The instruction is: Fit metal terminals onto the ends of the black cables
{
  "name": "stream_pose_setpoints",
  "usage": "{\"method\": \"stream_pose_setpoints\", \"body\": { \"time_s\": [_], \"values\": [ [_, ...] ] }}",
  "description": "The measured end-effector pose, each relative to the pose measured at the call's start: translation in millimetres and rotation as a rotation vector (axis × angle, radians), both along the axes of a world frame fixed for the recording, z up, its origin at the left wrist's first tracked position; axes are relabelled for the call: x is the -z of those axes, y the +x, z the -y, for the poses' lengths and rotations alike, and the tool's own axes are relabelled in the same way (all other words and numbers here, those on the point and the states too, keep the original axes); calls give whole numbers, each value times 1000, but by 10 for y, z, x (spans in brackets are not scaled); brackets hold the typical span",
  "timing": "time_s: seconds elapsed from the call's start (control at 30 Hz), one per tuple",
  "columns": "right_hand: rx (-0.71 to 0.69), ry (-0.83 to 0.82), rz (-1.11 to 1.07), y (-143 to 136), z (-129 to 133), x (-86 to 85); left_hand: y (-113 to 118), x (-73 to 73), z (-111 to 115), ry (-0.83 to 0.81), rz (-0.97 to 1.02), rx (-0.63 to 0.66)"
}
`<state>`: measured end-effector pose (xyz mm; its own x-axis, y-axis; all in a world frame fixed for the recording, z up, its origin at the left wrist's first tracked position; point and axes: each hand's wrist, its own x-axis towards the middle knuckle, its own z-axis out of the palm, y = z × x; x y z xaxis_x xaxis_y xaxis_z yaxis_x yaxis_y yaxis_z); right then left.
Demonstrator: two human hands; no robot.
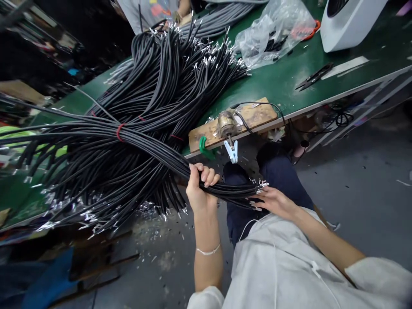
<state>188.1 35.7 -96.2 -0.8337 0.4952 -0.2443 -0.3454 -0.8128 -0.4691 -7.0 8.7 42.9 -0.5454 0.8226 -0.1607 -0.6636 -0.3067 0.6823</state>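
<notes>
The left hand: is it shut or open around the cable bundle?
Shut: the left hand has fingers curled round the cable bundle.

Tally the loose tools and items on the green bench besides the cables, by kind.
Black snips: 1
Orange-handled scissors: 1
Clear plastic bag: 1
White machine: 1
Wooden block with blue clip: 1
Total: 5
Left hand grips a cable bundle; right hand touches its ends.
</notes>
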Motion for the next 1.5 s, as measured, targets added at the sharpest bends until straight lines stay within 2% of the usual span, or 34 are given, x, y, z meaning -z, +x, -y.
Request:
{"method": "stream_pose_setpoints", "body": {
  "time_s": [0.1,0.2,0.27,0.33,0.4,0.47,0.5,0.53,0.57,0.6,0.67,0.7,0.73,0.77,0.87,1.0,1.07,1.13,1.2,1.27,1.4,1.5],
  "values": [
    [-28,255,0,11,59,-26,18,-54,3,-12,43,-4],
    [-155,458,-22,5,107,-174,48,-83,-42,-46,26,-53],
    [-238,571,23,-12,150,-318,48,-62,-78,-92,-43,-95],
    [-269,639,89,-28,205,-452,26,-17,-74,-184,-194,-149],
    [-263,654,105,-32,256,-551,-4,28,13,-288,-488,-315],
    [-254,668,108,-19,284,-617,-8,42,194,-292,-896,-633],
    [-242,698,132,-9,288,-645,8,35,310,-220,-1116,-803],
    [-225,750,168,0,287,-672,37,19,432,-119,-1329,-901],
    [-209,817,205,7,283,-701,77,-1,549,4,-1557,-899],
    [-194,892,244,9,280,-730,125,-22,651,106,-1802,-689],
    [-171,1038,325,-4,286,-785,228,-50,781,52,-2151,111],
    [-174,1092,372,-14,295,-805,273,-53,802,-16,-2252,374],
    [-190,1128,427,-23,305,-820,308,-47,797,-76,-2326,540],
    [-212,1152,484,-25,313,-830,330,-34,773,-110,-2388,622],
    [-298,1208,580,54,275,-847,309,10,659,-32,-2474,655],
    [-377,1260,471,329,66,-890,179,15,588,179,-2426,625],
    [-277,1224,465,428,-27,-900,134,-3,590,286,-2399,549],
    [-55,1205,574,425,-69,-877,129,-34,595,373,-2371,474],
    [141,1268,711,306,-69,-811,167,-79,591,410,-2350,443],
    [180,1397,781,100,-52,-705,233,-131,570,425,-2328,479],
    [27,1499,868,-354,-14,-449,327,-173,467,421,-2210,612],
    [-112,1502,940,-571,31,-262,285,-81,395,401,-2077,565]
  ]
}}
